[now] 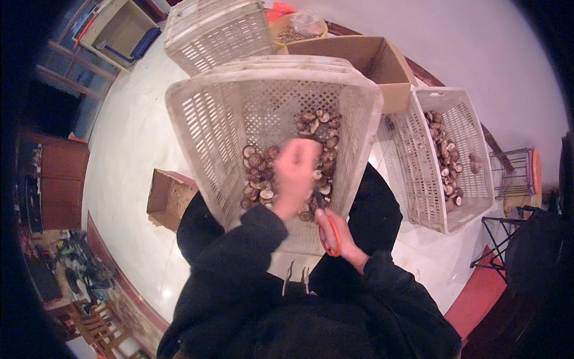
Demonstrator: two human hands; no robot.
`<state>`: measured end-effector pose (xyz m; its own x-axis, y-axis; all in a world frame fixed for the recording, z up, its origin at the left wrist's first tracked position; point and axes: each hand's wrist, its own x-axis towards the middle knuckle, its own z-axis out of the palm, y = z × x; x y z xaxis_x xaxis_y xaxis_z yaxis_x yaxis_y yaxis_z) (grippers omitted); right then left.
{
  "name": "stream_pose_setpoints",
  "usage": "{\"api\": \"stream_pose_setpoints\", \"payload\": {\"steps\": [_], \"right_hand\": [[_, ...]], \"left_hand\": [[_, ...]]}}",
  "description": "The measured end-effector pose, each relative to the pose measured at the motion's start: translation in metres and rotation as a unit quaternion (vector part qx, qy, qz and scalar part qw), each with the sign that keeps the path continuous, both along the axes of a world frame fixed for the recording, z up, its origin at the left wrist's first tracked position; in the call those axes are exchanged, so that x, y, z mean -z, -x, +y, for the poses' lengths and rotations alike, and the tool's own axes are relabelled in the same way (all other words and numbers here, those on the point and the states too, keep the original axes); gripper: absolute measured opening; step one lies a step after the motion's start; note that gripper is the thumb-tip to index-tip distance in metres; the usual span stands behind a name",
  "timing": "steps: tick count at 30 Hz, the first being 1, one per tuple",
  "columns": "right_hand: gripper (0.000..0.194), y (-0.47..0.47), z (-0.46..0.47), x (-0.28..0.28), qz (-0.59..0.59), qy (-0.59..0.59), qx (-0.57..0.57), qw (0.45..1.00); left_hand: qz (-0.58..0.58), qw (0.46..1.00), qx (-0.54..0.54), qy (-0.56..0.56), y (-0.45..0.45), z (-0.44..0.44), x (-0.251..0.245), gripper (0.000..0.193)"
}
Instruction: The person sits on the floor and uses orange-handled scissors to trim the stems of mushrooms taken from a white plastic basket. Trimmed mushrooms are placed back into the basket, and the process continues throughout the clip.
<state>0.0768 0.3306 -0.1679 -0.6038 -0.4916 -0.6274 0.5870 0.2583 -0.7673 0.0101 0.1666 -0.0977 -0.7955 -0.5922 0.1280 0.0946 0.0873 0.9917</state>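
A white plastic crate [264, 85], slotted along its sides, stands tilted between my knees with shiitake-like mushrooms [258, 172] lying in it. Over the middle of these mushrooms is my left hand [296, 170], blurred, its fingers curled; whether anything is in it cannot be made out. My right hand [334, 233], at the crate's near right edge, grips scissors [335, 244] by their orange handle. The dark blades point into the crate among the mushrooms and are hard to see.
To the right, a second white crate [415, 179] holds mushrooms [448, 152]; one blurred mushroom [474, 162] shows by its far wall. A large cardboard box [399, 92], another crate [219, 42] and a yellow tub [274, 33] stand beyond. A small cardboard box [168, 195] sits left on the floor.
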Motion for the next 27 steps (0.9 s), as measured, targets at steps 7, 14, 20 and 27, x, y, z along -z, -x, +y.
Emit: {"api": "stream_pose_setpoints", "payload": {"steps": [7,14,20,27], "right_hand": [[0.031,-0.013,0.0,0.02,0.069,0.028,-0.028,0.997],[0.031,0.002,-0.002,-0.007,0.062,-0.023,-0.004,0.998],[0.035,0.002,-0.008,-0.007,-0.012,0.014,0.016,1.0],[0.034,-0.008,-0.023,-0.022,0.195,-0.064,-0.079,0.975]], "left_hand": [[-0.206,0.919,-0.029,0.335,0.103,-0.073,0.196,0.068],[-0.339,0.858,0.149,0.357,0.125,-0.066,0.176,0.074],[-0.161,0.908,0.18,-0.343,0.009,-0.109,0.114,0.05],[0.032,0.737,0.164,-0.655,-0.13,-0.099,0.051,0.035]]}}
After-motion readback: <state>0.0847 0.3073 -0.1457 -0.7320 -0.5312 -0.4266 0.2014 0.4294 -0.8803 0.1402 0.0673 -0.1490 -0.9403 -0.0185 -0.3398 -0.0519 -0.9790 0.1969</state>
